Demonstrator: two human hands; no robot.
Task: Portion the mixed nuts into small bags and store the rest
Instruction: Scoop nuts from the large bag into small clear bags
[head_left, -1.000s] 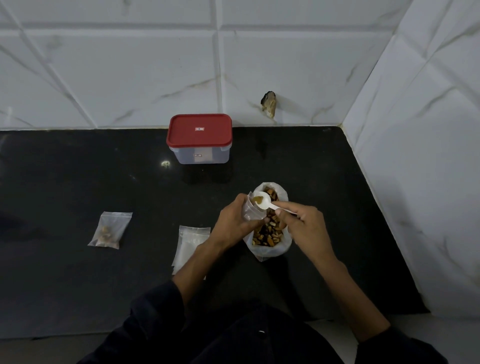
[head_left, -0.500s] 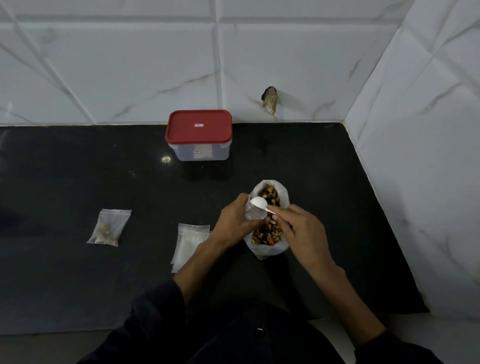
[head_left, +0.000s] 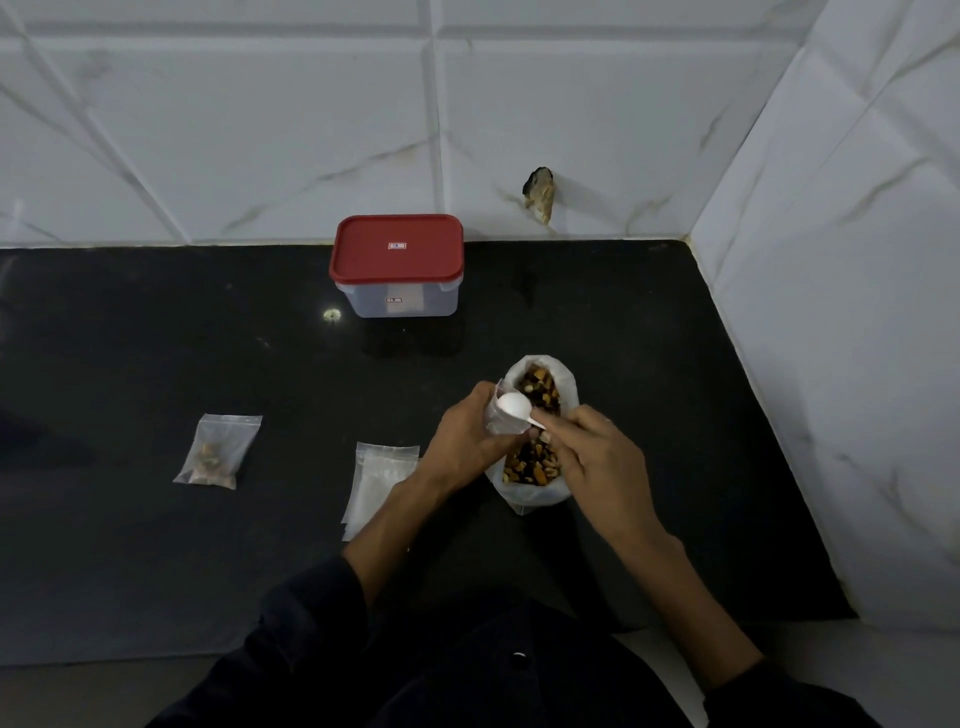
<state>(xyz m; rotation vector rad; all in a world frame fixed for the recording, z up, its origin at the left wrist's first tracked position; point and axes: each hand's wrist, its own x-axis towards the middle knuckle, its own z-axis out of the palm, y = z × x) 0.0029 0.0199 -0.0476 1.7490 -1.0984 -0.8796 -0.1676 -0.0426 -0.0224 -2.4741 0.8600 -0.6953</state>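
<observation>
Left hand (head_left: 470, 436): fingers curled round a small clear plastic zip bag (head_left: 503, 418), held upright with its mouth up, just above the near-left rim of the large white plastic bag of mixed nuts (head_left: 537, 434).

Right hand (head_left: 597, 460): thumb and forefinger pinch the handle of a small white plastic spoon (head_left: 514, 406); the other fingers curl loosely under. The bowl of the spoon is turned over at the small bag's mouth (rounded back up, contents not visible).

The large bag stands open on the black stone counter (head_left: 156, 545), between and beneath both hands, its rim rolled down; the nuts inside are brown, tan and dark pieces.

Left of the left hand's fingers, a flat stack of empty clear zip bags (head_left: 376, 483) lies near the wrist. Further left, well apart, a filled small zip bag (head_left: 218, 451) lies flat, a few nuts in its bottom.

Beyond the fingers, toward the white marbled tile wall (head_left: 260, 130), a clear rectangular tub with a red lid (head_left: 397, 265) sits closed. Bare counter lies between it and the hands. Right of the right hand, a strip of counter ends at the side wall.
</observation>
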